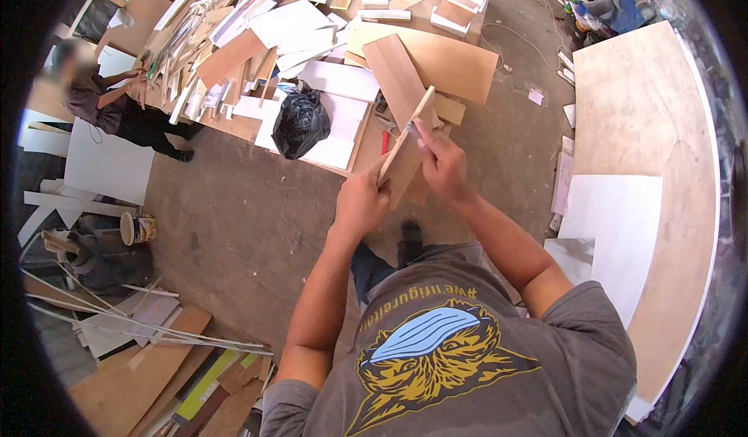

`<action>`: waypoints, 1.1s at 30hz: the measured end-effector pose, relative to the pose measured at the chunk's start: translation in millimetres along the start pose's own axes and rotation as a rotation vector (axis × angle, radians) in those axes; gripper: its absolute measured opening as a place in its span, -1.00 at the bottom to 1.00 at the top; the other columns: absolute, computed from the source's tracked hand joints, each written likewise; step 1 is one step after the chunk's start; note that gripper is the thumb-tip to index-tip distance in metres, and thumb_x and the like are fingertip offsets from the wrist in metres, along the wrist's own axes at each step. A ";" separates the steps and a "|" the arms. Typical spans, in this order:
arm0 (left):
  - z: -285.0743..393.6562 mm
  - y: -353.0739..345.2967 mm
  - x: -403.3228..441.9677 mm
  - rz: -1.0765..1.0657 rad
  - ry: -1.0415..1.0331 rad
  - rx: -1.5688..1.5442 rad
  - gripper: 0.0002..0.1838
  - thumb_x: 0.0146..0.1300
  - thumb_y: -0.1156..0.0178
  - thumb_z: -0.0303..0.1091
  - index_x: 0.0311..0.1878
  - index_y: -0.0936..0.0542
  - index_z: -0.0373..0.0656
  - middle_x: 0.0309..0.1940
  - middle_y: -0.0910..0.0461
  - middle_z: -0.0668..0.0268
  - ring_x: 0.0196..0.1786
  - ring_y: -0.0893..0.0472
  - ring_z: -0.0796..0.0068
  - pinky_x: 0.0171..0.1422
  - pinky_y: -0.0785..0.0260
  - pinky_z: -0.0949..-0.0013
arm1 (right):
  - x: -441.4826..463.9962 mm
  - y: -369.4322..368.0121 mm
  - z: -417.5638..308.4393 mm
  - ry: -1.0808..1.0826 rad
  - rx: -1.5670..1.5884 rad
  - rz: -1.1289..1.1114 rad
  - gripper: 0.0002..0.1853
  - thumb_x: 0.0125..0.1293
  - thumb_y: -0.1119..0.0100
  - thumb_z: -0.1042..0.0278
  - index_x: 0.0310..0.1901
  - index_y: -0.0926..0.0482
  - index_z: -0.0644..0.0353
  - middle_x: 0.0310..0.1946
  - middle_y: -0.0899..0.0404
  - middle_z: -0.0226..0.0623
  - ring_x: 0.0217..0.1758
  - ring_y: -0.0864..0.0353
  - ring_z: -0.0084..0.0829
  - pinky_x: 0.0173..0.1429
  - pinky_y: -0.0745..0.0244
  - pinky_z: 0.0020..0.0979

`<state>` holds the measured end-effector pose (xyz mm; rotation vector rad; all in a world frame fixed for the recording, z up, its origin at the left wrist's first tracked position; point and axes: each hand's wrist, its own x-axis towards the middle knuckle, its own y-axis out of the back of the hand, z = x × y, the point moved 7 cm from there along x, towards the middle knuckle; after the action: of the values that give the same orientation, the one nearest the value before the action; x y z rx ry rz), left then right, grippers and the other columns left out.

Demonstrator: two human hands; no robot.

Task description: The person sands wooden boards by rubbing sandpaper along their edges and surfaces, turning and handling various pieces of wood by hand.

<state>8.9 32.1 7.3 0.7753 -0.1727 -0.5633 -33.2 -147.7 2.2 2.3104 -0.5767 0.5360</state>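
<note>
My left hand [364,203] is closed round the near end of a narrow wooden board [407,135], which is held tilted with its thin edge upward. My right hand [444,163] is closed at the far part of that edge. A small greyish piece shows at its fingertips against the wood, too small to name. Behind the board lie a brown wooden panel [393,71] and a tool with a red handle [385,142] on the worktable. A black plastic bag [301,122] sits on white boards left of my hands.
Offcuts [234,59] are heaped across the worktable. Another person [109,98] stands at its left side. Large sheets [623,118] lean along the right. A bucket [138,228] and scrap boards [167,367] are at lower left.
</note>
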 end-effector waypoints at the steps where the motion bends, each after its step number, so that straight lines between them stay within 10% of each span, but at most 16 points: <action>1: -1.1 -0.5 0.8 0.002 0.001 0.007 -0.39 0.23 -0.24 -0.39 0.41 -0.55 0.08 -0.25 -0.68 -0.18 -0.12 -0.68 -0.28 0.01 -0.54 -0.15 | -6.3 -6.8 -8.3 0.118 0.035 -0.017 -0.46 0.33 -0.16 0.62 0.36 -0.58 0.15 -0.04 -0.72 0.00 -0.22 -0.73 -0.07 -0.15 -0.69 -0.16; 3: -8.0 -2.8 1.3 -0.012 0.007 -0.005 -0.41 0.25 -0.24 -0.40 0.40 -0.56 0.08 -0.26 -0.69 -0.18 -0.12 -0.68 -0.29 -0.01 -0.53 -0.15 | -34.3 -24.3 -27.1 0.351 0.108 -0.051 -0.49 0.36 -0.16 0.61 0.35 -0.58 0.22 0.00 -0.72 0.01 -0.15 -0.77 -0.07 -0.07 -0.70 -0.19; 9: -0.9 3.0 -0.3 0.007 -0.015 -0.014 -0.44 0.28 -0.24 -0.40 0.38 -0.57 0.08 -0.26 -0.68 -0.17 -0.13 -0.67 -0.30 -0.02 -0.52 -0.18 | -15.8 -19.1 -12.1 0.040 0.039 -0.012 -0.51 0.39 -0.18 0.60 0.36 -0.56 0.29 0.07 -0.71 0.04 0.03 -0.80 -0.07 0.08 -0.69 -0.20; 15: -4.3 0.1 1.3 -0.002 -0.007 -0.053 -0.46 0.29 -0.26 -0.38 0.37 -0.56 0.03 -0.24 -0.68 -0.20 -0.11 -0.67 -0.30 -0.01 -0.52 -0.18 | -44.6 -32.1 -41.2 0.300 0.141 -0.158 -0.53 0.45 -0.14 0.56 0.38 -0.54 0.28 -0.02 -0.74 0.03 -0.06 -0.80 -0.08 -0.01 -0.69 -0.21; 21: 13.5 -4.0 -1.2 -0.014 -0.016 0.013 -0.50 0.33 -0.26 -0.37 0.36 -0.57 0.00 -0.25 -0.67 -0.21 -0.12 -0.67 -0.30 -0.03 -0.52 -0.17 | 6.2 8.6 7.4 -0.003 0.074 0.181 -0.52 0.43 -0.14 0.55 0.37 -0.56 0.22 -0.02 -0.74 0.02 -0.15 -0.79 -0.11 -0.10 -0.71 -0.18; 27: 19.8 -13.8 -6.5 -0.030 0.013 0.012 -0.48 0.30 -0.28 -0.37 0.36 -0.57 -0.04 -0.25 -0.67 -0.23 -0.11 -0.68 -0.28 -0.04 -0.54 -0.15 | -17.6 11.1 -13.8 0.266 -0.076 -0.245 -0.54 0.42 -0.17 0.53 0.34 -0.61 0.12 -0.26 -0.71 -0.08 -0.36 -0.69 -0.11 -0.19 -0.63 -0.12; 33: 19.3 -14.4 -7.8 0.004 0.022 0.009 -0.46 0.26 -0.28 -0.43 0.35 -0.58 -0.07 -0.25 -0.67 -0.24 -0.10 -0.69 -0.27 -0.04 -0.55 -0.12 | 12.5 31.5 44.9 0.094 -0.093 0.080 -0.53 0.42 -0.16 0.51 0.33 -0.65 -0.03 -0.42 -0.61 -0.10 -0.41 -0.66 -0.11 -0.34 -0.57 -0.14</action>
<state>-10.4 16.2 11.3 0.7894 -0.1567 -0.5502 -30.3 -203.3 -5.5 2.1697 -0.6375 0.6393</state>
